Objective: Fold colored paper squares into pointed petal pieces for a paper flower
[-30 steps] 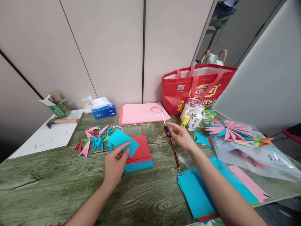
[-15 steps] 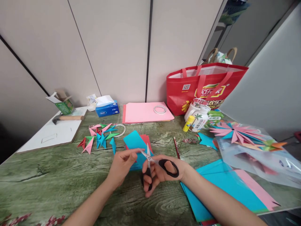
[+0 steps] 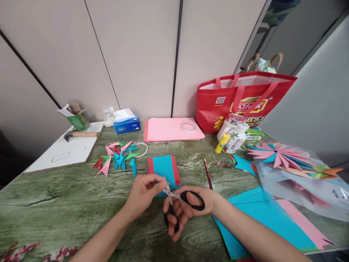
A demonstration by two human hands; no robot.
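Note:
A pair of scissors (image 3: 169, 193) with black handles is in my right hand (image 3: 188, 207), the fingers through both loops and the blades spread apart. My left hand (image 3: 145, 191) is closed in a pinch at the blades, thumb and forefinger on one of them, whose tip is partly hidden. Just beyond the hands lies a blue paper strip (image 3: 165, 167) on a stack of red paper (image 3: 176, 173). More blue paper shows at the stack's near end, partly covered by my hands.
Folded paper pieces (image 3: 120, 160) and a tape roll (image 3: 140, 149) lie left of the stack. A pencil (image 3: 208, 174), large blue sheets (image 3: 261, 218) and a glue stick (image 3: 222, 143) are right. Behind stand a tissue box (image 3: 127, 125), pink paper (image 3: 166, 129) and a red bag (image 3: 212, 105). A hammer (image 3: 84, 134) rests left.
The blue strip, tilted over the stack before, now lies flat along it. My left fingers have closed at the scissors' blades, and both hands have come slightly nearer. The view has shifted a little.

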